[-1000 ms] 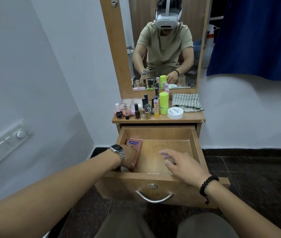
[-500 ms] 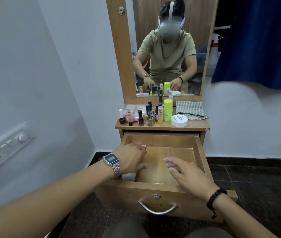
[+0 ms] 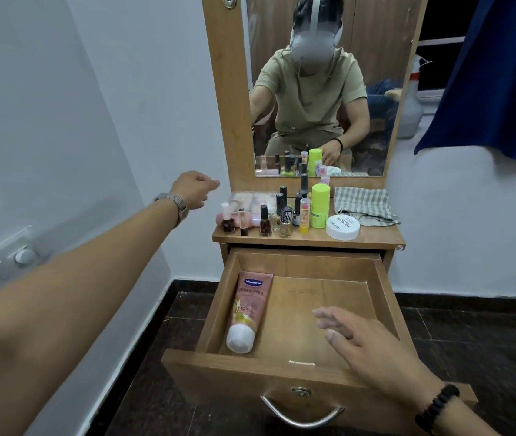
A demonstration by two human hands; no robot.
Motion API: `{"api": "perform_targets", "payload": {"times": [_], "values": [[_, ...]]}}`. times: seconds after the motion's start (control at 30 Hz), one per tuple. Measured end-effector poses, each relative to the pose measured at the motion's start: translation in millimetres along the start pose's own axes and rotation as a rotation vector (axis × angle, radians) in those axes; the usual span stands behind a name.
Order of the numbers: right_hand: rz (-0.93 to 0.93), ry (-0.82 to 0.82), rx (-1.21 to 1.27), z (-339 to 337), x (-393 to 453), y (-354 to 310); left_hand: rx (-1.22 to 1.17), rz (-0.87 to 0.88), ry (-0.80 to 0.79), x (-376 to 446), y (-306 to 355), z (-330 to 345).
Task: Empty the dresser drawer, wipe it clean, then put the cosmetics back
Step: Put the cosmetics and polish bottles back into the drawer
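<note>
drawer (image 3: 300, 262) is pulled fully out from under the dresser surface (image 3: 373, 236). inside it, 1 item only: a pink vaseline lotion tube (image 3: 250, 305) lying flat along the left wall, white cap toward the front panel, label facing up. rest of the drawer floor is bare wood w/ a small pale mark near the front edge.

left hand (image 3: 192, 190) is raised out to the left of the dresser, just beside the mirror frame (image 3: 222, 99), fingers loosely curled inward, holding nothing that shows; silver watch on the wrist. right hand (image 3: 366, 338) hovers over the right front part of the drawer, palm down, fingers spread wide & slightly blurred, empty, black bead bracelet at the wrist. whether it touches the drawer floor, can't tell.

on the surface, the cosmetics stand in a cluster on the left & middle: dark nail polish bottles (image 3: 264, 221), a pink-capped bottle (image 3: 226, 217), a clear compact case (image 3: 250, 199) behind them, a small yellow stick (image 3: 304, 215), a lime green tube (image 3: 319, 206) standing upright. just right of the green tube sits a round white jar (image 3: 343, 227), lid up w/ print on it. behind the jar, at the right rear, lies a folded green checked cloth (image 3: 362, 206), touching the mirror base.

front panel has a curved metal handle (image 3: 302, 415) & a keyhole above it. white wall w/ a switch plate on the left, blue curtain (image 3: 495, 77) upper right, dark tiled floor below.
</note>
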State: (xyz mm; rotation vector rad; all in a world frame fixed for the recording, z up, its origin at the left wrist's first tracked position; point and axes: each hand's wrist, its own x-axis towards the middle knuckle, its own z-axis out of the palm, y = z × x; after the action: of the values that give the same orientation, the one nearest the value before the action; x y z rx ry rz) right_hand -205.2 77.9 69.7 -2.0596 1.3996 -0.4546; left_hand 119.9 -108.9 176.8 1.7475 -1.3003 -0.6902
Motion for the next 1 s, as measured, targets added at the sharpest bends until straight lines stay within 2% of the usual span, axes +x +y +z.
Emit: {"api": "perform_targets", "payload": {"times": [0.13, 0.27, 0.43, 0.73, 0.9, 1.0], "values": [[-0.012, -0.010, -0.013, -0.4, 0.6, 0.5, -0.004, -0.217, -0.129, 21.5, -11.1, 17.1], [-0.027, -0.005, -0.018, 0.2, 2.0, 2.8, -0.017, -0.330, -0.246, 29.4, -12.5, 31.2], [-0.023, -0.032, -0.001, -1.5, 3.6, 2.8, 0.134, -0.322, -0.254, 39.9, -15.9, 41.1], [-0.017, -0.037, -0.012, -2.0, 3.8, 2.4, 0.218, -0.334, -0.239, 44.0, -8.8, 39.8], [-0.016, -0.038, -0.018, -2.0, 3.1, 2.4, 0.207, -0.350, -0.228, 40.6, -1.4, 36.3], [-0.014, -0.036, -0.022, -1.2, 2.9, 1.0, 0.146, -0.435, -0.306, 44.6, -1.5, 32.3]]}}
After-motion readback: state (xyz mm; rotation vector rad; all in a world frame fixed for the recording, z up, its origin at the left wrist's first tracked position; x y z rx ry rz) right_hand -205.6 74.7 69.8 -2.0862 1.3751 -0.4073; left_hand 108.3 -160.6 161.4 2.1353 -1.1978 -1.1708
